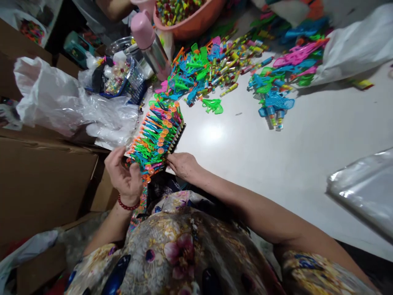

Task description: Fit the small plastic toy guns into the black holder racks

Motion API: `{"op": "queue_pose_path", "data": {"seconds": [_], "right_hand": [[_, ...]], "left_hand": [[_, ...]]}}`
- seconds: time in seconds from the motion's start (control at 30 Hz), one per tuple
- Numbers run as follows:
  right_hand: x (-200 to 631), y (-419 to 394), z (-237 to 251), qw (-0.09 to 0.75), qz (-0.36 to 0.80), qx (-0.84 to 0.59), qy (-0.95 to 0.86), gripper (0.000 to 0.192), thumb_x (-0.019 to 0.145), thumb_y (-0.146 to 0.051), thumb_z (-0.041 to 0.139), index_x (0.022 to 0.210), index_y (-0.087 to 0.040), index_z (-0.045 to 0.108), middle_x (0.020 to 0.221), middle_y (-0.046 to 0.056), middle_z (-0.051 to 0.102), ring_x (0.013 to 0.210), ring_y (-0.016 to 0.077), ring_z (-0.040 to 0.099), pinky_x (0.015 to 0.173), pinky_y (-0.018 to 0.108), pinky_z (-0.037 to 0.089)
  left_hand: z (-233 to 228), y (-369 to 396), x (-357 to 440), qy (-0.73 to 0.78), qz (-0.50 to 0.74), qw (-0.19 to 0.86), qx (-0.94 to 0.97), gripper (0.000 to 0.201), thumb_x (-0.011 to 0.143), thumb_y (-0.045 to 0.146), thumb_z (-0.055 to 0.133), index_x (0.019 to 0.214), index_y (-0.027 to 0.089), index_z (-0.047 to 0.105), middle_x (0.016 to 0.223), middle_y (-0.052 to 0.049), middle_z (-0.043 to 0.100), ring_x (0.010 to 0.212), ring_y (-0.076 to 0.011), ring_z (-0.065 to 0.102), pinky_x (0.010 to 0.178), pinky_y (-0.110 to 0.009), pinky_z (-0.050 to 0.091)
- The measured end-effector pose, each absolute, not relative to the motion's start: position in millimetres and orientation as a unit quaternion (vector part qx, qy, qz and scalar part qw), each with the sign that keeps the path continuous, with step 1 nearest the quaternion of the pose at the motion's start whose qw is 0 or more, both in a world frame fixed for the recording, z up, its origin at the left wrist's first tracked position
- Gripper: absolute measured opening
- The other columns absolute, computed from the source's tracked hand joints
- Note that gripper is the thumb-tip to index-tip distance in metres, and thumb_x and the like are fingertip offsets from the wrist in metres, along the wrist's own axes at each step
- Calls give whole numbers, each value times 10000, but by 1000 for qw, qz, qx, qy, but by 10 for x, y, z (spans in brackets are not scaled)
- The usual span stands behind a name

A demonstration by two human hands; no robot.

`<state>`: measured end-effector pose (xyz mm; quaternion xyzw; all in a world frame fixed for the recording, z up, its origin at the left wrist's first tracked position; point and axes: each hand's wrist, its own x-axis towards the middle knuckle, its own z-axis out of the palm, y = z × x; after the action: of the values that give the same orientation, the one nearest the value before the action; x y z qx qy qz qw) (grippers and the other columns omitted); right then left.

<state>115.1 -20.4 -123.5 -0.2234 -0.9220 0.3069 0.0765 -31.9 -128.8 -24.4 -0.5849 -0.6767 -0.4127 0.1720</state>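
Note:
In front of my body, at the table's edge, stands a dense rack of small colourful plastic toys (150, 141), packed in rows with orange discs along the top. My left hand (125, 174), with a red beaded bracelet at its wrist, is beside the rack's near left end. Its fingers are curled, the thumb stands apart, and nothing shows between them. My right hand (184, 164) reaches to the rack's near right edge with fingers pinched together. What lies between those fingertips is hidden.
Loose toy guns (196, 67) and small colourful tubes (236, 57) are heaped on the white table (233, 155). Behind them stand a pink-topped flask (152, 45) and an orange basin (196, 24). Plastic bags (52, 94) and a cardboard box (43, 184) crowd the left; clear plastic sheets (365, 184) lie right.

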Motion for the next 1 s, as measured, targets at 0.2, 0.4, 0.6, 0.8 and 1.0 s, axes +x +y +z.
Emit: {"op": "queue_pose_path", "data": {"seconds": [0.2, 0.4, 0.6, 0.8, 1.0], "right_hand": [[1194, -362, -1191, 61, 291, -248, -922, 258, 1082, -244, 445, 1240, -169, 634, 1052, 91, 769, 968, 213, 685, 760, 323, 344], [1265, -521, -1193, 68, 284, -315, -903, 331, 1063, -228, 446, 1314, -144, 644, 1053, 133, 762, 996, 255, 667, 825, 343, 385], [1337, -644, -1251, 99, 263, -301, -911, 401, 1049, -301, 511, 1407, -160, 624, 1232, 156, 734, 1163, 283, 632, 982, 389, 428], [1420, -601, -1330, 131, 267, -316, -901, 409, 1039, -245, 495, 1414, -123, 606, 1249, 174, 732, 1185, 253, 656, 1013, 360, 484], [1717, -653, -1087, 230, 208, -338, -889, 330, 1053, -284, 458, 1233, -150, 701, 1115, 159, 742, 1039, 251, 673, 940, 371, 517]], "left_hand": [[-923, -1665, -207, -725, -455, 22, -517, 1271, 723, 909, 627, 1661, 237, 96, 1690, -220, 179, 1605, -381, 229, 1303, -525, 283], [-1089, -1650, -382, -707, -464, -35, -532, 1252, 668, 696, 876, 1629, 240, 215, 1605, -221, 374, 1483, -370, 464, 1234, -497, 411], [-1110, -1412, -842, -639, -485, -220, -555, 1073, 730, 673, 850, 1560, 210, 350, 1494, -186, 547, 1306, -308, 639, 1086, -423, 559], [-1088, -1116, -891, -608, -493, -315, -537, 1246, 610, 753, 868, 1563, 142, 346, 1484, -247, 552, 1282, -334, 653, 1082, -456, 551], [-1097, -1098, -756, -616, -476, -250, -575, 1306, 634, 774, 848, 1609, 129, 267, 1576, -280, 451, 1420, -365, 546, 1163, -466, 485]]}}
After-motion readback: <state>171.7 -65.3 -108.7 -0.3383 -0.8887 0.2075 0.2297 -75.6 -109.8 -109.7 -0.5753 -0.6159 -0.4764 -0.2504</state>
